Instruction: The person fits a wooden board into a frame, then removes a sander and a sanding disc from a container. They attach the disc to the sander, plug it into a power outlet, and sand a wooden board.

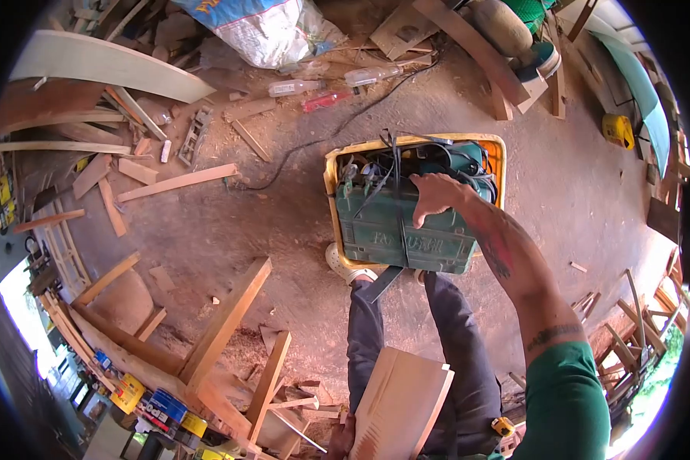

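Head view. The green case (406, 238) sits in the yellow crate (330, 180) between the person's feet, its near edge reaching the crate's near rim. A black strap (397, 165) runs across the case, and dark cables (479, 175) lie loosely bunched at the crate's far side.

The right hand (441, 193) is over the upper part of the case, thumb and fingers spread, pinching nothing. Whether the palm bears on the lid cannot be determined. The left hand (343, 437) is in shadow at the edge of a wooden board (397, 402); its fingers are largely hidden, so whether they are pressed together or spread cannot be told.

Assessment: sound handling here appears to call for the right fingers to bear on the case's firm shell or strap, clear of the cables, which could snag. The strap's loose end (386, 284) hangs near the shoe (341, 264) and merits watching underfoot. The board is best kept steady against the legs, away from the crate. A black cord (284, 167) on the floor and scattered offcuts (180, 182) present a tripping risk.
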`<action>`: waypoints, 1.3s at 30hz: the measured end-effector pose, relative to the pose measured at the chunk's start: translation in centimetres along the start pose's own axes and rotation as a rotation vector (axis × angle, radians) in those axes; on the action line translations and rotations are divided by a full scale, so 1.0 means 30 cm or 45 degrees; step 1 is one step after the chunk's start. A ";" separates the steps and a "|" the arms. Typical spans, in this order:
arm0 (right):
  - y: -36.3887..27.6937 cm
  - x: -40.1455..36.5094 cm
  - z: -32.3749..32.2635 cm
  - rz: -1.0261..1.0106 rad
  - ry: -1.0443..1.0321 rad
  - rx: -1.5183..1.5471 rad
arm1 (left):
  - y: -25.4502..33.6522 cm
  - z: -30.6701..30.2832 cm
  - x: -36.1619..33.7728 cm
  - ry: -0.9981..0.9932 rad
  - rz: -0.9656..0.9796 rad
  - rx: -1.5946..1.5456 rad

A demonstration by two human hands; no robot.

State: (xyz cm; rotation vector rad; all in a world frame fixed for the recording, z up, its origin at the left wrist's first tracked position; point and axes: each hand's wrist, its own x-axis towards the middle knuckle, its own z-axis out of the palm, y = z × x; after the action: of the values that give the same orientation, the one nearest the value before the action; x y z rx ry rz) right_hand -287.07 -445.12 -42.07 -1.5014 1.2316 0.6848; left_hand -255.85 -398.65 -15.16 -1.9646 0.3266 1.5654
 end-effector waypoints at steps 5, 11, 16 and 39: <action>0.003 0.030 0.015 -0.212 0.105 -0.111 | -0.013 0.010 -0.003 0.006 0.024 -0.034; -0.120 0.065 0.184 -0.067 0.645 0.187 | -0.034 0.035 0.011 0.004 0.066 -0.071; -0.200 0.173 0.097 0.139 0.743 1.734 | -0.055 0.038 0.019 0.016 0.102 -0.074; -0.180 0.073 0.170 0.129 0.801 1.496 | 0.022 -0.064 0.040 -0.066 0.051 -0.185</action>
State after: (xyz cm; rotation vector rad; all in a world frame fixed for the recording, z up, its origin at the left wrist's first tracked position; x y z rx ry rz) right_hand -280.46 -441.40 -43.69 -0.6278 1.7219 -0.4984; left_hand -254.35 -400.10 -16.26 -2.0340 0.2379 1.7046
